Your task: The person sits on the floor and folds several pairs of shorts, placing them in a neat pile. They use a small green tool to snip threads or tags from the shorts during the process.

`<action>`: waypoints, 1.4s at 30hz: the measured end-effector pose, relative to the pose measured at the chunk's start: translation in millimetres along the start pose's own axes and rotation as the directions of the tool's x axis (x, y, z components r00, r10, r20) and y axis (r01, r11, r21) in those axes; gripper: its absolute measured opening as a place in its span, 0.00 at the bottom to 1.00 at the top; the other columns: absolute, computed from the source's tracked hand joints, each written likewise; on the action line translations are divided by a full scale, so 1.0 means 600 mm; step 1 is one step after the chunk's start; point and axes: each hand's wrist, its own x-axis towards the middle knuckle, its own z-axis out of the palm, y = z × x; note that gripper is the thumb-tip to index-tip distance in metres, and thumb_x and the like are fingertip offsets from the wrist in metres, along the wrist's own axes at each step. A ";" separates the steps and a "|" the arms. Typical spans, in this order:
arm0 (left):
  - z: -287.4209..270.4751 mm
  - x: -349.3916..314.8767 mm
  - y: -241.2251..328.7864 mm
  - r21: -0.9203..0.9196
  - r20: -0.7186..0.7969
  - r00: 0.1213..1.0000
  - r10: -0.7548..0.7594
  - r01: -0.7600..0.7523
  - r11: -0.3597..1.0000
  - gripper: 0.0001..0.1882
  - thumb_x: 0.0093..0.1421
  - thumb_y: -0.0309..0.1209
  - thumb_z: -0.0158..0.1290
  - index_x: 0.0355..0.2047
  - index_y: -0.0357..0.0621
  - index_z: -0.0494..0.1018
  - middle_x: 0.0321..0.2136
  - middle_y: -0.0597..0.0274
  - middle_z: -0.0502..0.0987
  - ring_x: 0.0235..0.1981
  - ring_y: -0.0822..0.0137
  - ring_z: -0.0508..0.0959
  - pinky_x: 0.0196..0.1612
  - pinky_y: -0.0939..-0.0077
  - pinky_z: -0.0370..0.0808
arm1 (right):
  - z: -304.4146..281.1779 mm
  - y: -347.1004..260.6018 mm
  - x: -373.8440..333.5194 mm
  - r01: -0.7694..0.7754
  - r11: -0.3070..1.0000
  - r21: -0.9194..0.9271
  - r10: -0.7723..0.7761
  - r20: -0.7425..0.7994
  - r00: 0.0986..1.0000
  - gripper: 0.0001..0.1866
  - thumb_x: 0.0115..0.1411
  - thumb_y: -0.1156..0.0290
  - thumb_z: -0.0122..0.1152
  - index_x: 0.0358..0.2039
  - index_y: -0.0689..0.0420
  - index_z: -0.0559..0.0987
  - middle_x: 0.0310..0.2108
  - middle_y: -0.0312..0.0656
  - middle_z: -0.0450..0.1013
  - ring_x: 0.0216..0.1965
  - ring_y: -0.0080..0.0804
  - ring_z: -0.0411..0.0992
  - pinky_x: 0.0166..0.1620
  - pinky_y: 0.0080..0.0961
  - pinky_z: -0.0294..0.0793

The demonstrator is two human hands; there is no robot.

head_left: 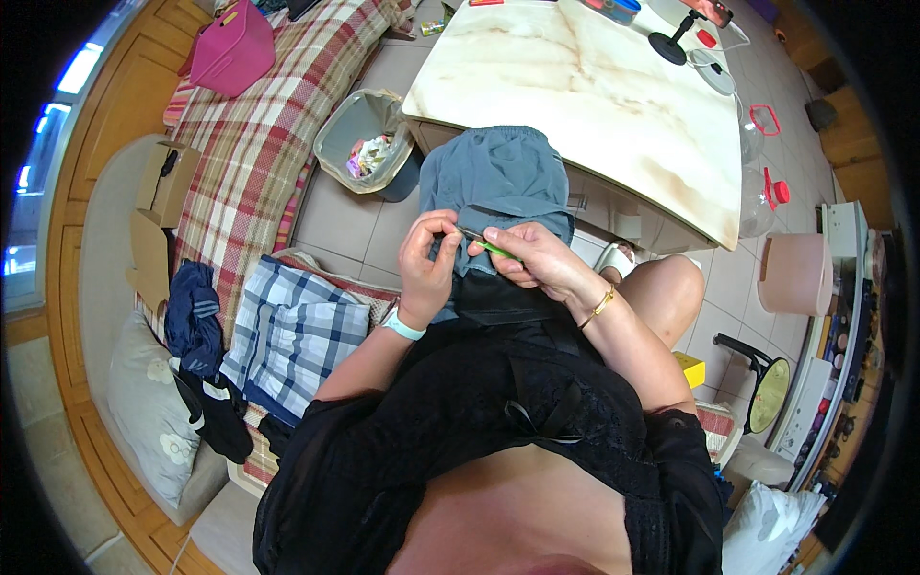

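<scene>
My right hand (537,257) is closed around a slim green-handled tool (498,251) with a dark, narrow tip; its exact kind is too small to tell. Right at that tip, my left hand (428,251) has thumb and fingers drawn together in a pinch, and what lies between them is too fine to make out. Under both hands, grey-blue shorts (498,168) with a gathered waistband spread from my lap toward the table's edge. Dark fabric (498,299) lies over my lap, nearer to my body.
Ahead stands a marble-patterned table (575,86) with a phone stand (671,43). A lined waste bin (350,129) is left of the shorts. Folded checked clothing (297,326), a dark blue garment (195,321) and a pink basket (233,48) lie along the plaid-covered seat (235,182).
</scene>
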 end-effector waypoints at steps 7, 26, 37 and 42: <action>0.004 0.002 -0.005 0.011 -0.004 0.999 0.045 -0.045 0.999 0.04 0.64 0.23 0.56 0.36 0.36 0.72 0.40 0.54 0.77 0.42 0.63 0.77 0.48 0.71 0.74 | -0.005 0.004 0.002 0.005 1.000 0.027 -0.005 0.011 1.000 0.20 0.74 0.58 0.51 0.46 0.64 0.81 0.18 0.23 0.58 0.15 0.10 0.50 0.18 0.13 0.46; 0.006 0.000 -0.003 -0.039 -0.032 0.999 0.016 -0.018 0.999 0.04 0.65 0.23 0.55 0.36 0.36 0.71 0.41 0.54 0.77 0.42 0.63 0.77 0.48 0.71 0.73 | -0.008 -0.001 0.000 0.019 1.000 0.018 -0.019 0.040 0.999 0.20 0.73 0.56 0.52 0.44 0.61 0.82 0.17 0.23 0.60 0.14 0.09 0.50 0.16 0.12 0.46; 0.009 -0.002 -0.005 0.028 -0.002 0.999 0.034 -0.034 0.999 0.05 0.65 0.24 0.56 0.36 0.36 0.71 0.39 0.52 0.77 0.40 0.61 0.77 0.47 0.70 0.73 | -0.006 -0.001 0.007 0.014 0.998 0.058 -0.016 0.035 0.999 0.20 0.73 0.55 0.52 0.43 0.61 0.82 0.17 0.23 0.59 0.15 0.10 0.51 0.17 0.13 0.47; 0.011 0.000 -0.002 0.016 -0.010 0.999 0.041 -0.040 0.999 0.05 0.65 0.24 0.55 0.36 0.36 0.70 0.39 0.53 0.76 0.40 0.60 0.77 0.48 0.70 0.73 | -0.006 -0.004 0.002 0.004 0.999 0.051 -0.005 0.025 1.000 0.20 0.74 0.56 0.50 0.44 0.62 0.81 0.17 0.23 0.59 0.15 0.10 0.51 0.17 0.13 0.47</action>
